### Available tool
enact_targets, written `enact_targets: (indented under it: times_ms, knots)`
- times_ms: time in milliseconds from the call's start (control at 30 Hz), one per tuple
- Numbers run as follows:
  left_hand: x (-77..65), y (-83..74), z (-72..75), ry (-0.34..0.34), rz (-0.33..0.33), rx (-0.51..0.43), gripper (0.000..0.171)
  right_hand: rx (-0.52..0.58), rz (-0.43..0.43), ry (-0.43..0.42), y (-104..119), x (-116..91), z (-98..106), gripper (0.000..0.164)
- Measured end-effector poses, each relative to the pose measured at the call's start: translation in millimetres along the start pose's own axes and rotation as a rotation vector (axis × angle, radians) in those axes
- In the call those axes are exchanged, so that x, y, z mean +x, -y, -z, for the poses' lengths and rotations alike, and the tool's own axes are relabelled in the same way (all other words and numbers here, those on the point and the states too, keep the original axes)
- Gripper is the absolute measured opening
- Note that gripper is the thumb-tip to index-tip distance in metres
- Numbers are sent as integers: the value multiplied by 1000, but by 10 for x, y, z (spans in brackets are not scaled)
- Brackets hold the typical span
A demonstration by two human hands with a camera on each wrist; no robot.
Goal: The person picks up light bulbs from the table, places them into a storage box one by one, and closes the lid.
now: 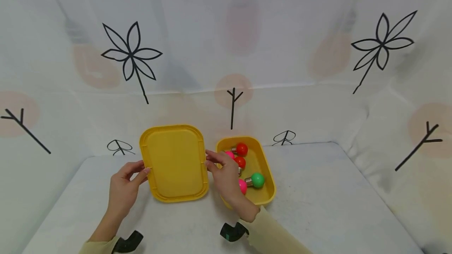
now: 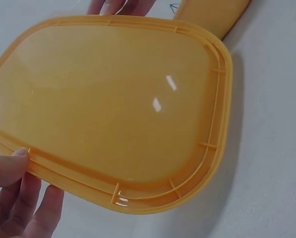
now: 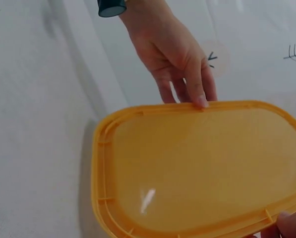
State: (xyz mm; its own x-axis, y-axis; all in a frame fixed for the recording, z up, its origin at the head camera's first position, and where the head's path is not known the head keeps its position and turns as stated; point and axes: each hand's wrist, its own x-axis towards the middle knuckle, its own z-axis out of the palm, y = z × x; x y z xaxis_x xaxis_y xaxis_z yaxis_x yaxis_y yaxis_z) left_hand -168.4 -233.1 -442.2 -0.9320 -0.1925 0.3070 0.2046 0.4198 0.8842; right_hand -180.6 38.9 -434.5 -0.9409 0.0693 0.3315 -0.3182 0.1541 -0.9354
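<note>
Between both hands a yellow plastic lid [image 1: 176, 164] is held tilted up above the table, its ribbed rim and flat inner face showing. My left hand [image 1: 123, 187] pinches its left edge, thumb on the near face and fingers behind, as the left wrist view shows at the lid's rim [image 2: 219, 109]. On the opposite edge my right hand [image 1: 226, 175] grips with thumb and fingers. Behind the right hand stands a yellow tray [image 1: 265, 167] holding toy light bulbs: a green bulb [image 1: 257, 180], red bulbs [image 1: 241, 149] and pink bulbs [image 1: 243, 186]. The right hand hides part of them.
A white table [image 1: 318, 199] carries the tray. White cloth [image 1: 212, 50] printed with black plant drawings and pale orange shapes hangs behind and at the sides. Dark wrist cameras [image 1: 234, 232] sit at both sleeves.
</note>
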Motion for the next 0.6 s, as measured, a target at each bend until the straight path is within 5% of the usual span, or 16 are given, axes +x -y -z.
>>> enact_targets:
  times_ms: [600]
  knots:
    - [-10,12,45,-43,-39,169,25,-44,33,3,-5,-35,5,22]
